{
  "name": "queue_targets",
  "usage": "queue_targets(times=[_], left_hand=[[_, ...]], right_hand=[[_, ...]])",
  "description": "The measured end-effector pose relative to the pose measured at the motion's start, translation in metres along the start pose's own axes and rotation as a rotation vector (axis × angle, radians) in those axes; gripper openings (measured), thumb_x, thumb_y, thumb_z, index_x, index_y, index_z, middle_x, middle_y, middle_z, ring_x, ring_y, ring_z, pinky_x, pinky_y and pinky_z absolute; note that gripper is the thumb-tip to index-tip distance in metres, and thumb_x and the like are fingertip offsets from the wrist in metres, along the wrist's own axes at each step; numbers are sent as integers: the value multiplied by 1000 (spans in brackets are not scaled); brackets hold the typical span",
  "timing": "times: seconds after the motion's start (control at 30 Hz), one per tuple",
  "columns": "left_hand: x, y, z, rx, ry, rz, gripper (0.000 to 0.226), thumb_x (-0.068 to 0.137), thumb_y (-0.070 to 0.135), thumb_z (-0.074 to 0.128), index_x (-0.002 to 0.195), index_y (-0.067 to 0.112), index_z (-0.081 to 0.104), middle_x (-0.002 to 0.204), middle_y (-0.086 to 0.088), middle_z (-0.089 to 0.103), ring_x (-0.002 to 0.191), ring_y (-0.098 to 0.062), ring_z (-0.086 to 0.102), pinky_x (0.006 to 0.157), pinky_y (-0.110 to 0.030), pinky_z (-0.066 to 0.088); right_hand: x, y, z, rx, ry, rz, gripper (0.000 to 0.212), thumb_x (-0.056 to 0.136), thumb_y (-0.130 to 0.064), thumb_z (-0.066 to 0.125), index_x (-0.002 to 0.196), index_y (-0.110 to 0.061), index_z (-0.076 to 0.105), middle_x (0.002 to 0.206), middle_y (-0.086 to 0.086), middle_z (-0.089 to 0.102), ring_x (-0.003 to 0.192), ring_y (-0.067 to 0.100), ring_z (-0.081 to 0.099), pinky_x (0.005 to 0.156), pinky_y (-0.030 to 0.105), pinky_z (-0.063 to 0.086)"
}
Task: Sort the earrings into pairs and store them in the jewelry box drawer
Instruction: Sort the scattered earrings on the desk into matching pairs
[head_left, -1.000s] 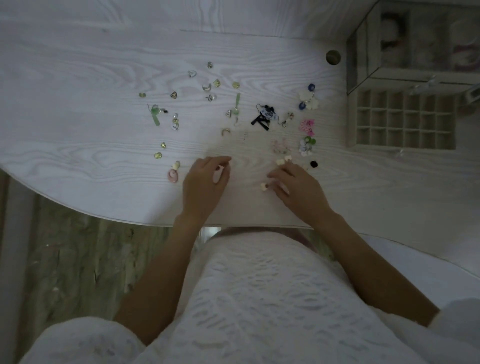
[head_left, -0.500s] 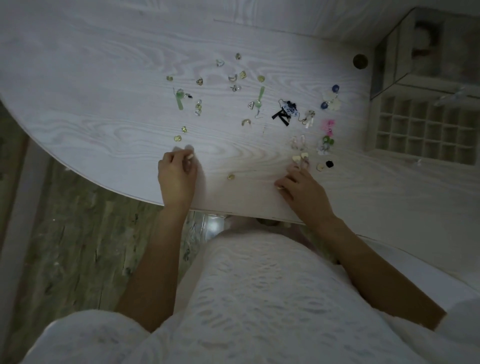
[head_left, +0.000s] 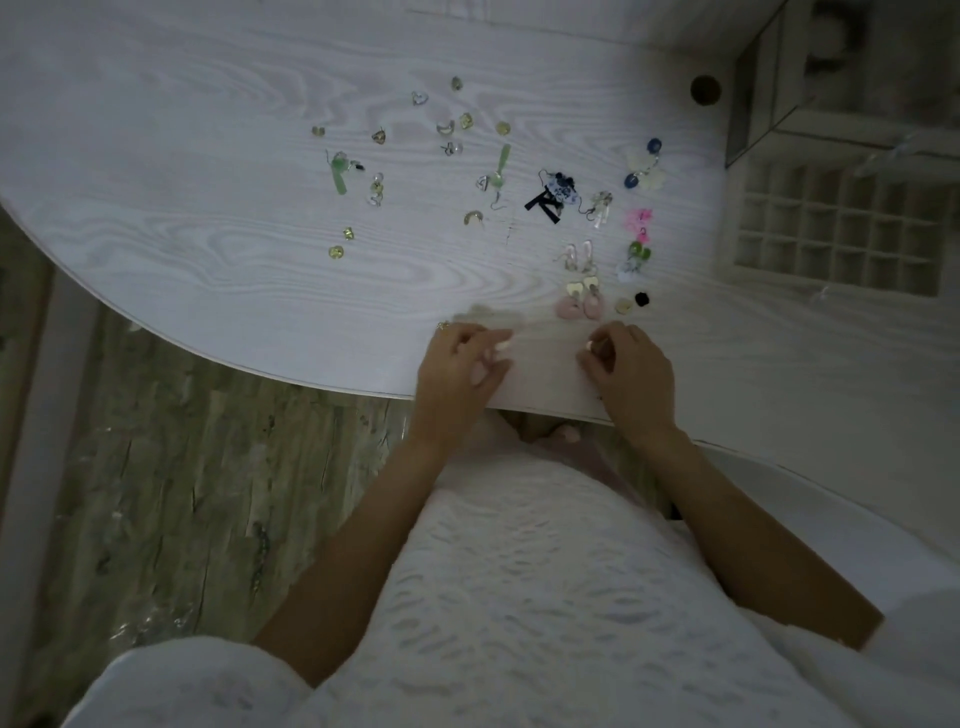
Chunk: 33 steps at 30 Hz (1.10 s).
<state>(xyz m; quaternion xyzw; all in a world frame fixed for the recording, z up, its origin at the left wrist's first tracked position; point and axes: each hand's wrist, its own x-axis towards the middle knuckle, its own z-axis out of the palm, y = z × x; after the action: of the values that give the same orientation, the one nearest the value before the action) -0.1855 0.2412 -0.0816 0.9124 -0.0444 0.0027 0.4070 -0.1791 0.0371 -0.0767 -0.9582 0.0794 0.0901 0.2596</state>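
Many small earrings lie scattered on the white wood-grain table (head_left: 218, 218). A pink pair (head_left: 579, 308) sits side by side just beyond my hands, below a gold heart pair (head_left: 582, 286). Two long green earrings (head_left: 340, 175) (head_left: 501, 162) lie apart. My left hand (head_left: 462, 364) rests at the table's front edge, fingers loosely spread and nothing visible in them. A small gold earring (head_left: 443, 326) lies by its knuckles. My right hand (head_left: 631, 369) rests beside it with fingers curled inward. The open jewelry box drawer (head_left: 841, 228), a grid of small compartments, lies at the right.
The jewelry box body (head_left: 831, 78) stands behind the drawer at the back right. A round cable hole (head_left: 705, 89) is in the table beside it. A black bow earring (head_left: 544, 203) and bright pink earrings (head_left: 644, 218) lie mid-table. The table's curved edge drops to the floor at the left.
My left hand reached left to a pink earring, then came back to the middle. That earring now lies next to its match. My right hand drew back slightly.
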Motion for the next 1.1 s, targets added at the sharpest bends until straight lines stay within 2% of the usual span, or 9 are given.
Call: queue_targets(times=[0.07,0.17,0.27,0.4,0.57,0.73,0.9,1.0,1.1], left_hand=[[7,12,20,22,-93,6,26,76,16,72,102,13,68,93,-8,61,84,-20,55,75,-18,39],[19,22,41,24,-189,-57,29,73,16,75,102,14,69,94,-8,61,86,-25,55,76,-28,45],[29,33,50,11,-239,-87,34,72,18,76,105,13,67,97,-9,60,90,-27,55,79,-34,48],[28,36,51,-8,-242,-73,46,67,23,80,110,15,66,107,-9,58,95,-26,56,80,-30,47],[22,34,49,-10,-134,-101,34,75,21,72,108,15,66,104,-6,59,79,-20,60,69,-32,53],[21,41,57,-15,-232,-103,34,75,14,72,108,11,65,105,-9,62,87,-24,62,77,-32,51],[22,43,58,-44,-232,-118,37,76,16,72,112,11,63,105,-10,62,85,-23,63,76,-34,52],[24,39,43,-76,-228,-129,32,82,18,67,113,13,62,105,-5,62,85,-13,59,78,-31,52],[22,25,16,33,-155,-8,25,85,22,60,109,17,64,100,0,65,89,-15,57,75,-27,48]], right_hand=[[0,4,-2,27,1,55,20,87,-26,61,99,-10,58,97,7,57,78,13,46,68,26,34],[-1,9,-7,108,26,95,25,88,-26,60,106,-9,59,102,8,56,83,14,51,74,27,40],[-4,10,-9,208,60,89,24,91,-15,54,113,-8,59,108,12,56,83,11,48,79,27,44],[-11,13,-6,223,39,51,30,86,-11,61,116,-8,59,112,13,53,88,9,45,75,11,32],[-13,8,-1,239,66,79,32,86,-10,61,117,-5,57,112,15,52,85,12,49,77,23,44],[-8,0,6,223,24,50,38,82,-5,63,119,-2,56,114,19,54,95,27,57,77,27,44],[-8,0,7,162,23,-6,47,82,-2,60,129,-6,50,108,19,54,91,27,55,71,21,36],[-9,0,2,102,42,-103,43,85,-3,58,127,-7,52,105,19,53,91,29,54,69,29,44],[-6,-6,-6,9,47,-207,32,85,-4,57,117,-5,57,109,18,54,99,32,52,72,38,51]])
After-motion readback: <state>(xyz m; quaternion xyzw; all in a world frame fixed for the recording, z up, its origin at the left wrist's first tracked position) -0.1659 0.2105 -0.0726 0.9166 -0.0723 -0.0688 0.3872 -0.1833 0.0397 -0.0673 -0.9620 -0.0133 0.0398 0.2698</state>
